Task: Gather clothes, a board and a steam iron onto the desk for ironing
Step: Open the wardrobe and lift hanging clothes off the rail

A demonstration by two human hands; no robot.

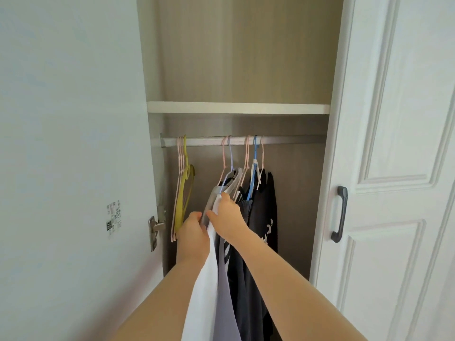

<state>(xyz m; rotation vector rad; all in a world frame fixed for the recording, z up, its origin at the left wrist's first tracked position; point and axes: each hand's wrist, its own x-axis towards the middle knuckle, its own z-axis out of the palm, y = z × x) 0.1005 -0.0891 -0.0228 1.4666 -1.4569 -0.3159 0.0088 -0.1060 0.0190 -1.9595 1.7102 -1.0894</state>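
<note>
Fingers: the fingers point(225, 196) of the right hand point(227, 219) are curled over the shoulder of the white top point(202, 291), and the cloth is pinched against the thumb. The edge of the same top is gripped by the curled fingers of the left hand point(193, 232).
Why it is held so: the top is likely being picked out and pulled away from the other clothes, so that it can be lifted off with its hanger.
White top: it is hung in the middle of the frame, and its long cloth falls to the bottom edge between the two arms.
Other clothes: a grey top point(226, 303) is pressed against the white one, and dark clothes point(262, 230) are hung just to the right.
Rail point(290, 140): all the hooks are looped over it, under the shelf point(238, 107).
Empty hangers point(182, 193): pink and yellow ones are kept at the left end.
Not seen: no board, iron or desk is shown.
Task so far: the gathering seems only just begun.
</note>
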